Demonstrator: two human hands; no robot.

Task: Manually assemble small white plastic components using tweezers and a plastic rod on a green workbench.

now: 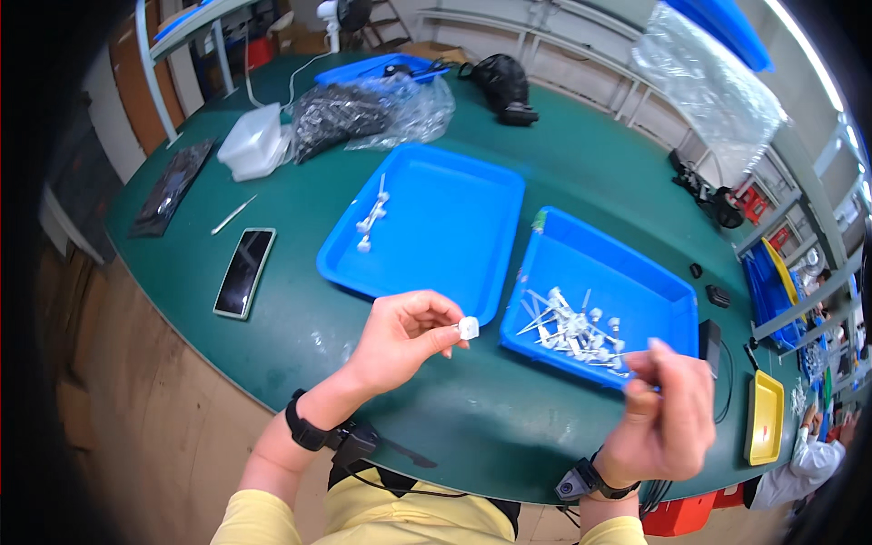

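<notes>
My left hand (409, 334) pinches a small white plastic part (468, 328) between thumb and fingers, just in front of a shallow blue tray (454, 218). A few white stemmed pieces (368, 221) lie in a line at that tray's left side. To the right, my right hand (668, 413) is raised at the near edge of a deeper blue tray (627, 259), its fingers closed. Whether a thin piece sits in its fingertips is hard to tell. A loose heap of white stemmed plastic parts (572, 327) lies in the deeper tray.
On the green table (300, 354) at left are a phone (244, 272), a thin white tool (233, 214) and a black plastic packet (173, 189). Clear containers (252, 141) and plastic bags (363, 113) stand behind. A yellow tray (765, 418) sits far right, near another person (808, 468).
</notes>
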